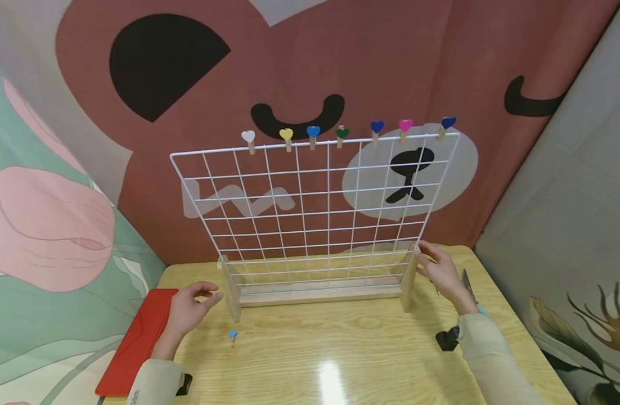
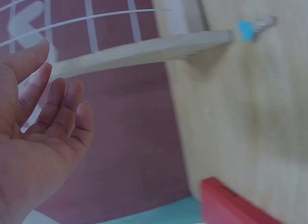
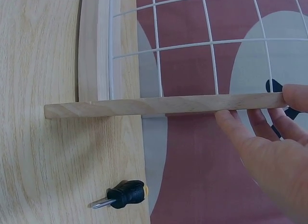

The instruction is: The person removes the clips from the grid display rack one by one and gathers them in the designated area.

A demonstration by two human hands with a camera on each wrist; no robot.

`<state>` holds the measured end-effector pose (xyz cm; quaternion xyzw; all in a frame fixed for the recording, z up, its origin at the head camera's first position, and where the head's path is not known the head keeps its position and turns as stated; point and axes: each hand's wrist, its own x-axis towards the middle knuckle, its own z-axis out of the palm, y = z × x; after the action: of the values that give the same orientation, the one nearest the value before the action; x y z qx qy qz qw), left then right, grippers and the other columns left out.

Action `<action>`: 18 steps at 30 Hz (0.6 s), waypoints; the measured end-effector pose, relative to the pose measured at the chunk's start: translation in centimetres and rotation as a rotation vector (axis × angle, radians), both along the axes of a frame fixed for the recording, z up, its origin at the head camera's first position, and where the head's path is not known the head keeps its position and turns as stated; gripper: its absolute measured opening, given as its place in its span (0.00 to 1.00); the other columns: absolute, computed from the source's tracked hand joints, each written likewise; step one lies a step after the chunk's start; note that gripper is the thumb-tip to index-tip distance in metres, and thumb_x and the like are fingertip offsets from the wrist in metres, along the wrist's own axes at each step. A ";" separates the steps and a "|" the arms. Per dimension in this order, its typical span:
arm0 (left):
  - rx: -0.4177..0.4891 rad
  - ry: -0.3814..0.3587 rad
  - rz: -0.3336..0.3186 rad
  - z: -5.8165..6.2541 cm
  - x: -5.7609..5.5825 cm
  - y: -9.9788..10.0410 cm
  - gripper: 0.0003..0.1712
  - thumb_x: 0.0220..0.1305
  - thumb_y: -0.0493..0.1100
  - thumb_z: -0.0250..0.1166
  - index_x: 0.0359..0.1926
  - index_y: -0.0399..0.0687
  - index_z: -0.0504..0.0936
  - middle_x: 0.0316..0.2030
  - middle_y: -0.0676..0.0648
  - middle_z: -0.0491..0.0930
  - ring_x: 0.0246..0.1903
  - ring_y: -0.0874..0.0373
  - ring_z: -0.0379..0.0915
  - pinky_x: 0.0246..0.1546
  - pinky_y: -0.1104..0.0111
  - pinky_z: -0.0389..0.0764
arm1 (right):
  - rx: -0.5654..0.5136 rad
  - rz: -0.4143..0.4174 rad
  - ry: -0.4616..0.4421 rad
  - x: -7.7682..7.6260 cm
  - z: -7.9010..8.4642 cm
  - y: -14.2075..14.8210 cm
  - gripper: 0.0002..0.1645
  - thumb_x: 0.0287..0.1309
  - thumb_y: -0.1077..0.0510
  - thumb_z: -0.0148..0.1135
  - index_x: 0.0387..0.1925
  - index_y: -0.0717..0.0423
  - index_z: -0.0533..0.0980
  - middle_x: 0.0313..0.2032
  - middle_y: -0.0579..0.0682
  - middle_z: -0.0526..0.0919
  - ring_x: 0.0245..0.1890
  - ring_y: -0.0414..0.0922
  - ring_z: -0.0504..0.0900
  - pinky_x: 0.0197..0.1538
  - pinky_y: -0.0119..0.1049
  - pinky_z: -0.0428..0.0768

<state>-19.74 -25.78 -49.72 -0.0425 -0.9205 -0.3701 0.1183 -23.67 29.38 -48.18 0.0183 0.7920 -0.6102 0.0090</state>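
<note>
A white wire grid panel (image 1: 313, 202) stands upright in a wooden stand (image 1: 320, 294). Small heart-topped wooden clothespins, several in different colours, line its top bar, among them a yellow one (image 1: 287, 135) and a pink one (image 1: 405, 126). My right hand (image 1: 439, 273) grips the upper end of the stand's right side post (image 3: 168, 105), thumb on one side and fingers on the other. Just outside the left post (image 2: 144, 53), my left hand (image 1: 188, 309) hovers with loosely bent fingers and nothing in them. A blue-heart clothespin (image 1: 233, 335) lies on the table in front of that post.
On the left of the wooden table (image 1: 279, 360) lies a flat red case (image 1: 138, 349). A short black-handled screwdriver (image 3: 126, 194) rests beyond the right post. Beside my right forearm sits a black object (image 1: 446, 339). A printed curtain (image 1: 214, 101) hangs close behind the grid.
</note>
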 end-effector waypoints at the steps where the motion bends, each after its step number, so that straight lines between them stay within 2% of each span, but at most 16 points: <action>1: 0.001 0.008 -0.008 0.6 0.0 0.2 0.11 0.56 0.41 0.72 0.39 0.40 0.84 0.37 0.43 0.83 0.36 0.48 0.79 0.30 0.68 0.78 | 0.003 0.002 0.000 0.0 0.0 0.0 0.36 0.73 0.55 0.45 0.72 0.68 0.47 0.71 0.68 0.49 0.67 0.62 0.57 0.58 0.47 0.71; 5: 0.018 0.040 -0.060 3.2 0.0 0.9 0.14 0.57 0.41 0.71 0.43 0.40 0.83 0.38 0.45 0.83 0.37 0.49 0.79 0.31 0.70 0.78 | 0.011 0.005 0.002 0.0 -0.1 0.0 0.35 0.73 0.54 0.45 0.72 0.68 0.48 0.70 0.69 0.51 0.67 0.62 0.58 0.58 0.47 0.72; 8: 0.039 0.084 -0.110 5.4 0.1 1.7 0.15 0.59 0.41 0.70 0.46 0.40 0.81 0.38 0.46 0.82 0.37 0.54 0.78 0.32 0.70 0.77 | 0.008 -0.002 0.006 0.0 -0.3 0.0 0.35 0.73 0.54 0.45 0.71 0.69 0.49 0.68 0.69 0.54 0.66 0.62 0.59 0.57 0.46 0.72; 13: 0.089 0.223 -0.184 9.5 0.1 3.1 0.15 0.56 0.34 0.70 0.46 0.40 0.80 0.37 0.43 0.82 0.35 0.67 0.76 0.32 0.74 0.77 | 0.001 -0.009 0.013 0.0 -0.4 0.0 0.34 0.73 0.55 0.45 0.71 0.70 0.50 0.67 0.70 0.55 0.65 0.62 0.60 0.57 0.46 0.72; 18: 0.098 0.333 -0.229 12.8 0.0 4.3 0.19 0.52 0.29 0.71 0.47 0.40 0.81 0.37 0.44 0.83 0.33 0.71 0.76 0.33 0.79 0.76 | 0.001 -0.007 0.015 -0.1 -0.3 0.0 0.35 0.73 0.55 0.45 0.71 0.70 0.49 0.68 0.70 0.54 0.65 0.62 0.59 0.58 0.47 0.72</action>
<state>-19.78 -21.53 -36.97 -0.2014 -0.8583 -0.4134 0.2277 -23.75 29.38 -48.51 0.0162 0.7924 -0.6098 0.0008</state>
